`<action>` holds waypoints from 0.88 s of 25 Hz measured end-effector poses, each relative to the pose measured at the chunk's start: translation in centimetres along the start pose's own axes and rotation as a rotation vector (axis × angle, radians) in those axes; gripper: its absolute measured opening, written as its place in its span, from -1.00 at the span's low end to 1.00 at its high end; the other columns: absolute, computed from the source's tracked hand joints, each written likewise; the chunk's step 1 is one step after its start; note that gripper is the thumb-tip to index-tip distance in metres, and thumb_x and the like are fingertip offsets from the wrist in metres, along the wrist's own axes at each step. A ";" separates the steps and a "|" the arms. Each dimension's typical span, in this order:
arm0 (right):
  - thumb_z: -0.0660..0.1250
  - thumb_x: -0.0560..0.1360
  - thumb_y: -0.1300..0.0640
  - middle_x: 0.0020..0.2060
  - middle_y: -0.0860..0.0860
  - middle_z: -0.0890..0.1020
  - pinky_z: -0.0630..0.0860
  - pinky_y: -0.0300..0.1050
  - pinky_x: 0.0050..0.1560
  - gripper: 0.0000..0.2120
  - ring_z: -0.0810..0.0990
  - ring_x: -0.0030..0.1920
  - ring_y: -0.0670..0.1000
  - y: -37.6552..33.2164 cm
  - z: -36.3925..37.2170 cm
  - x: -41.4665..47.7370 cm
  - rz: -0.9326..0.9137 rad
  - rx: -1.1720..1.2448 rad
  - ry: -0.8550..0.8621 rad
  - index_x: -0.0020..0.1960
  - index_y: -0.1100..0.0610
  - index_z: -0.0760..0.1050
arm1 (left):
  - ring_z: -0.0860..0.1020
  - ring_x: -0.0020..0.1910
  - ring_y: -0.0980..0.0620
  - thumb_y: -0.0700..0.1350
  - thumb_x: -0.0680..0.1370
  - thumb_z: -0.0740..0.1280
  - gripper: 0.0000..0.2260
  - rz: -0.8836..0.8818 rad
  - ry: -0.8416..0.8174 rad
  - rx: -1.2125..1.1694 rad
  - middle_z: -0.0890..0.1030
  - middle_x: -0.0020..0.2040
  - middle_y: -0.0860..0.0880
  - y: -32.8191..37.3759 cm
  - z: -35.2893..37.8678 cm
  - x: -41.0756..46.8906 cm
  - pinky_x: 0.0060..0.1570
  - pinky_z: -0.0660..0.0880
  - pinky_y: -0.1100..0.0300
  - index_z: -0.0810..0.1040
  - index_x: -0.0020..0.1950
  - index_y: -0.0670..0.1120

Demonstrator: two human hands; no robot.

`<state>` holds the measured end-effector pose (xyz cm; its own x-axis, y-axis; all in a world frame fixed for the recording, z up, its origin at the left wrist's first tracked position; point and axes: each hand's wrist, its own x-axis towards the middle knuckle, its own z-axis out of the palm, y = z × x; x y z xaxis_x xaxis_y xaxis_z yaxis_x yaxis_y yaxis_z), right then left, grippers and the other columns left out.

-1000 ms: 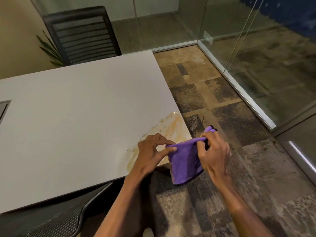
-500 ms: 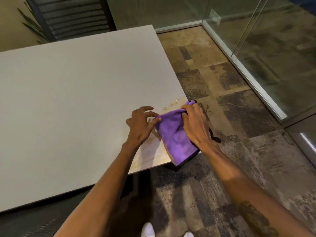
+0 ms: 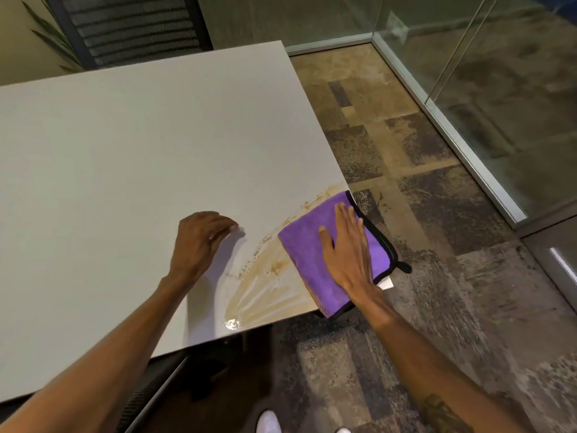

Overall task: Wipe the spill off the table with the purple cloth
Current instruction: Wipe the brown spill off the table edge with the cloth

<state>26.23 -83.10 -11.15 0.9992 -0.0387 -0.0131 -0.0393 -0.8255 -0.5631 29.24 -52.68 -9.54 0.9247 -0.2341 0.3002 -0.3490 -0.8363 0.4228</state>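
Observation:
A purple cloth [image 3: 307, 245] with black trim lies folded on the white table's [image 3: 125, 151] near right corner, its right edge hanging over the side. My right hand [image 3: 346, 248] lies flat on top of it, fingers stretched out and pressing down. A brown, wet spill [image 3: 271, 285] spreads left of the cloth and below it, with streaks near the front edge and specks running up toward the corner. My left hand [image 3: 199, 242] rests with its fingertips on the table left of the spill, fingers loosely curled and holding nothing.
A black mesh chair [image 3: 131, 26] stands at the table's far side beside a plant [image 3: 53, 42]. A glass wall [image 3: 468, 120] runs along the right over patterned carpet. Another chair's arm [image 3: 150, 392] sits under the near edge, and my white shoes [image 3: 268, 421] show below.
The cloth, held up between both hands before, now lies flat on the table corner. My right hand has flattened on it, and my left hand has let go and moved left.

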 end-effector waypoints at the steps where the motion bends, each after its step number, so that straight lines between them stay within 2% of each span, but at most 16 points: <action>1: -0.05 0.67 -0.22 0.63 0.07 -0.06 -0.15 0.03 0.63 -0.30 -0.15 0.63 0.03 0.1 0.5 -0.2 -0.006 -0.096 -0.031 0.64 0.16 -0.11 | 0.63 0.22 -0.10 0.03 0.66 0.21 -0.67 0.016 -0.025 0.040 0.71 0.18 -0.02 -1.1 0.1 -0.7 0.28 0.48 0.00 0.71 0.19 -0.08; 3: -0.14 0.61 -0.36 0.62 0.10 -0.18 -0.23 0.06 0.62 -0.19 -0.25 0.62 0.06 0.3 1.0 -0.4 0.022 -0.196 -0.033 0.63 0.16 -0.21 | 0.35 0.53 -0.10 0.00 0.69 0.12 -0.63 -0.077 -0.122 0.133 0.47 0.47 0.02 -2.6 0.5 -2.2 0.49 0.28 -0.12 0.50 0.46 0.01; 4: -0.14 0.58 -0.41 0.62 0.13 -0.18 -0.22 0.08 0.62 -0.14 -0.26 0.62 0.08 0.4 1.0 -0.5 0.047 -0.218 -0.022 0.63 0.16 -0.22 | 0.20 0.60 -0.08 0.02 0.71 0.07 -0.60 -0.159 -0.169 0.166 0.33 0.56 0.05 -3.0 1.0 -3.0 0.54 0.17 -0.16 0.36 0.55 0.06; 7: -0.14 0.47 -0.56 0.62 0.18 -0.19 -0.22 0.15 0.61 0.01 -0.24 0.62 0.15 0.3 0.9 -0.5 0.059 -0.295 -0.028 0.63 0.13 -0.25 | -0.10 0.65 0.03 0.10 0.72 -0.07 -0.54 -0.300 -0.225 0.193 0.03 0.64 0.14 -2.7 1.8 -4.5 0.60 -0.12 -0.08 0.07 0.64 0.15; 9: -0.14 0.41 -0.61 0.61 0.19 -0.22 -0.25 0.21 0.59 0.06 -0.26 0.61 0.23 0.1 1.0 -0.6 0.045 -0.344 -0.044 0.63 0.07 -0.27 | -0.15 0.65 0.05 0.11 0.71 -0.14 -0.53 -0.299 -0.224 0.209 -0.03 0.65 0.14 -2.5 1.8 -4.6 0.61 -0.16 -0.05 0.01 0.65 0.16; 12: -0.11 0.49 -0.54 0.63 0.16 -0.17 -0.25 0.25 0.57 -0.03 -0.20 0.60 0.32 0.0 1.4 -0.8 0.057 -0.430 -0.014 0.64 0.08 -0.21 | -0.12 0.65 0.03 0.09 0.71 -0.16 -0.52 -0.324 -0.191 0.192 0.03 0.66 0.09 -2.6 1.6 -4.5 0.61 -0.15 -0.01 0.07 0.65 0.11; 15: -0.10 0.62 -0.36 0.62 0.20 0.01 -0.05 0.26 0.59 -0.20 -0.07 0.61 0.30 -0.4 2.0 -0.7 0.104 -0.482 0.007 0.64 0.16 -0.06 | -0.09 0.65 0.03 0.08 0.71 -0.13 -0.52 -0.355 -0.175 0.181 0.08 0.65 0.08 -2.2 1.7 -4.2 0.61 -0.15 0.01 0.12 0.64 0.07; 18: -0.08 0.66 -0.22 0.60 0.27 0.03 0.09 0.28 0.55 -0.29 -0.02 0.61 0.30 -0.7 2.5 -0.1 0.128 -0.444 0.033 0.62 0.25 0.03 | -0.13 0.65 0.05 0.08 0.71 -0.12 -0.52 -0.383 -0.206 0.203 0.04 0.65 0.09 -1.8 1.7 -4.1 0.61 -0.17 0.01 0.09 0.64 0.06; 20: -0.10 0.65 -0.25 0.60 0.28 0.00 0.07 0.30 0.55 -0.27 -0.04 0.61 0.29 -0.5 2.4 0.6 0.124 -0.420 0.046 0.62 0.25 0.01 | -0.16 0.65 0.06 0.08 0.71 -0.12 -0.52 -0.380 -0.224 0.216 0.01 0.65 0.09 -1.7 1.7 -4.0 0.61 -0.20 0.03 0.06 0.65 0.06; 22: -0.09 0.59 -0.40 0.61 0.26 -0.05 -0.09 0.26 0.60 -0.14 -0.09 0.62 0.26 -0.2 2.2 1.5 0.124 -0.407 0.037 0.63 0.21 -0.06 | -0.19 0.64 0.08 0.09 0.71 -0.12 -0.52 -0.379 -0.243 0.213 -0.02 0.66 0.10 -1.9 1.6 -3.9 0.61 -0.22 0.03 0.04 0.65 0.08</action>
<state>27.77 -81.77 -12.88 0.9858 -0.1660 -0.0269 -0.1681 -0.9678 -0.1873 26.50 -50.99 -12.86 0.9981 0.0185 -0.0593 0.0340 -0.9617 0.2721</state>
